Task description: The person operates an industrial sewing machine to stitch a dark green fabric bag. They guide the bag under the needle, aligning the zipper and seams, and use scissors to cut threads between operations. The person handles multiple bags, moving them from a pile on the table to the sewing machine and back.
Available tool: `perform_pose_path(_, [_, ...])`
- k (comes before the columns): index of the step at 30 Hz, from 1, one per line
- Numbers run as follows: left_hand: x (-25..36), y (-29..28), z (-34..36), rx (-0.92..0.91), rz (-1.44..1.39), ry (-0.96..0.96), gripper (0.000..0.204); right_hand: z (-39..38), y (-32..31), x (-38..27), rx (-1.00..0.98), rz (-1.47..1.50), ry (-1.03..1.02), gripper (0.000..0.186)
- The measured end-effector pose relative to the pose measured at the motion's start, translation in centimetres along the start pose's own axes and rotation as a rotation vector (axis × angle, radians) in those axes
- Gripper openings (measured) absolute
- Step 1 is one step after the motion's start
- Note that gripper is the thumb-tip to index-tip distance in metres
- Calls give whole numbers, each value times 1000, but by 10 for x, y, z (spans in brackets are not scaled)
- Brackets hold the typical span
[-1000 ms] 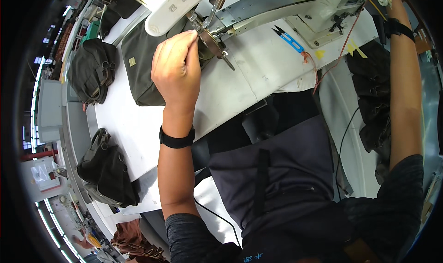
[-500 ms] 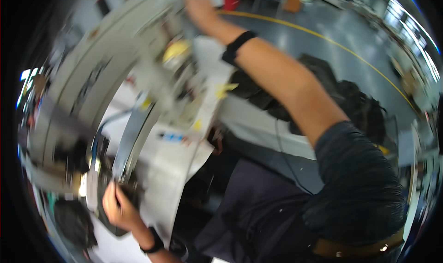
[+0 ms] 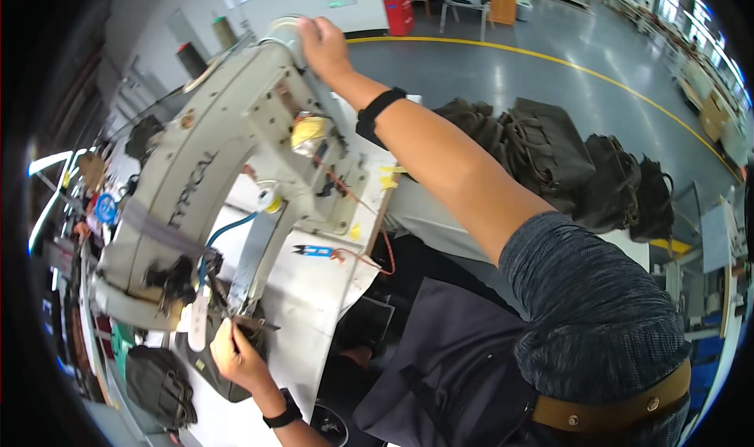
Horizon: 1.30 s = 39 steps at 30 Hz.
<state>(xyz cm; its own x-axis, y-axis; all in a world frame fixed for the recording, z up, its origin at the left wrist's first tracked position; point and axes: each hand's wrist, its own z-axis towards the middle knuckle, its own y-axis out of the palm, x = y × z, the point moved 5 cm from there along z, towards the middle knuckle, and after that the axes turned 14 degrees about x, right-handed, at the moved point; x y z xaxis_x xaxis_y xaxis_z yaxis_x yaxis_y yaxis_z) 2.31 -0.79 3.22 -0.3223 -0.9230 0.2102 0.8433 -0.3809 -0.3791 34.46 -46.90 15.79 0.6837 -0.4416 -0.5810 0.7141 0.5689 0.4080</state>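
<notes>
A large cream sewing machine (image 3: 169, 180) stands on the white table at my left. My right hand (image 3: 323, 51) reaches up to its handwheel (image 3: 284, 29), with the fingers curled over the rim. Down by the needle, my left hand (image 3: 239, 361) is closed in a pinch. What its fingertips hold is too small to make out. Directly around and under that hand lies a dark olive bag (image 3: 212, 368), at the end of the machine's narrow lower arm (image 3: 255, 259). A dark pointed piece sticks out to the right of the fingers.
Blue thread snips (image 3: 318, 251) on an orange cord lie on the tabletop (image 3: 287, 317). Another dark bag (image 3: 161, 384) rests at the table's left. Several dark bags (image 3: 550, 145) are piled beyond my right arm. Thread cones (image 3: 191, 58) stand behind the machine.
My view has shifted and sharpened. My right hand, blurred before, now shows plainly on the handwheel. My left hand stays pinched beside the needle.
</notes>
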Motion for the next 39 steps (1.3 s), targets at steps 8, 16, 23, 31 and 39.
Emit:
perform_pose_path(8, [-10,-6,11,-184,-137,53,16,-8,-66,10,-247,-67,-17,36])
perform_pose_path(16, [-71,7,53,-606,-128,-17,32,-268,-166,-162,-850,107,436,21])
perform_pose_path(23, [-58,30,59,-928,-266,-150,41,-376,-105,-228,-776,194,-139,50])
perform_pose_path(31, [-67,31,58,-1036,-152,-197,56,-357,-79,-217,-810,289,-498,36])
perform_pose_path(39, [-65,12,40,-1015,-22,-485,56,-312,-49,-218,-1068,285,-594,21])
